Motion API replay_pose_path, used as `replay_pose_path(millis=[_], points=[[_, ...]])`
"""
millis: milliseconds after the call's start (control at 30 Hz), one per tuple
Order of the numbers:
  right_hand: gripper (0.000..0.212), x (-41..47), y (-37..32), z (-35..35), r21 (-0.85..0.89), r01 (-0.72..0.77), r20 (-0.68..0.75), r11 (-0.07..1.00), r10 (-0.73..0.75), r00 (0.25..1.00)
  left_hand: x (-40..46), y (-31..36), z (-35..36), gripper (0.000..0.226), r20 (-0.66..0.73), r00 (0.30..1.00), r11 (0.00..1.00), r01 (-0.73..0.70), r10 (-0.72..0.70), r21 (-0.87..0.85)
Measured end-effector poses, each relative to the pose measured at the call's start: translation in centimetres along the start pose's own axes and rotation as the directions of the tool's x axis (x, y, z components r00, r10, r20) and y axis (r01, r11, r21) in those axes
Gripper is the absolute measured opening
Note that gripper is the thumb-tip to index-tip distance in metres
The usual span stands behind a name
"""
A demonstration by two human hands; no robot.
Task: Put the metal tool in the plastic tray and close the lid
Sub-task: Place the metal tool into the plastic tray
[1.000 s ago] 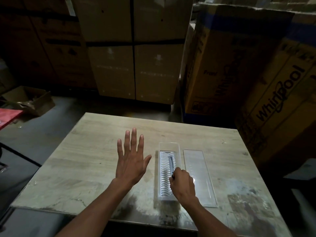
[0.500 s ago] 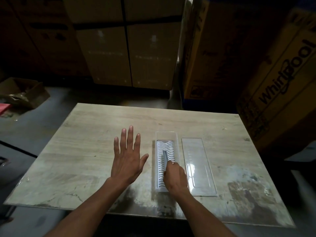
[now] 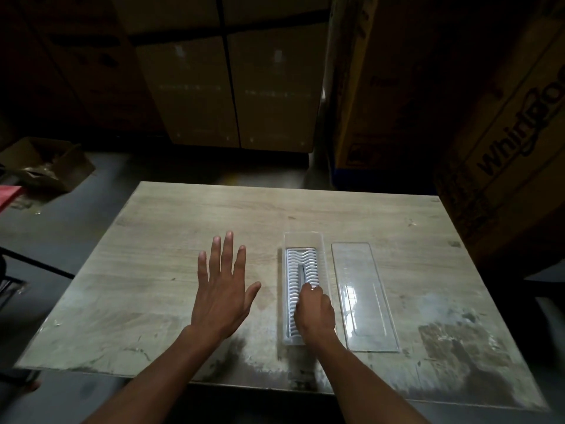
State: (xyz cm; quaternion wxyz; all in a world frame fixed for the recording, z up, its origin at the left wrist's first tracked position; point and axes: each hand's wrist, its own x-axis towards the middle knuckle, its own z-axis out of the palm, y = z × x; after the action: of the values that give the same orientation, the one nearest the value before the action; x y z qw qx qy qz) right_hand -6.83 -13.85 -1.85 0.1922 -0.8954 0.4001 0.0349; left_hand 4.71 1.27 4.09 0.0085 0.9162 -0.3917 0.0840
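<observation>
- Tool (image 3: 301,272): a slim metal tool is seen lying lengthwise in the ribbed plastic tray (image 3: 321,249), near the middle of the tabletop (image 3: 183,215); its near end is hidden under the right hand (image 3: 315,310).
- The right hand is curled over the tray with its fingertips at the tool; whether the grip is clamped on the tool or only resting against it cannot be told.
- The left hand (image 3: 221,296) is held flat and spread over the tabletop beside the tray, grip apart, nothing in it.
- The lid (image 3: 362,296), a clear flat panel, is laid just beside the tray on its right, not yet fitted.
- The tool is judged stiff, fairly light and smooth, so it is best pinched at the near end and settled between the ribs.
- The lid is judged thin, light and somewhat flexible, and slippery on the tabletop; it is best taken by a long edge and lowered squarely onto the tray.
</observation>
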Motion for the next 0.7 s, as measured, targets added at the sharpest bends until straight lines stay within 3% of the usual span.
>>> replay_pose_path(millis=[700], points=[[0.034, -0.2, 0.2, 0.9, -0.056, -0.001, 0.032, 0.998, 0.003, 0.999, -0.2, -0.4, 0.5, 0.09, 0.05, 0.999, 0.999, -0.018, 0.02, -0.044]])
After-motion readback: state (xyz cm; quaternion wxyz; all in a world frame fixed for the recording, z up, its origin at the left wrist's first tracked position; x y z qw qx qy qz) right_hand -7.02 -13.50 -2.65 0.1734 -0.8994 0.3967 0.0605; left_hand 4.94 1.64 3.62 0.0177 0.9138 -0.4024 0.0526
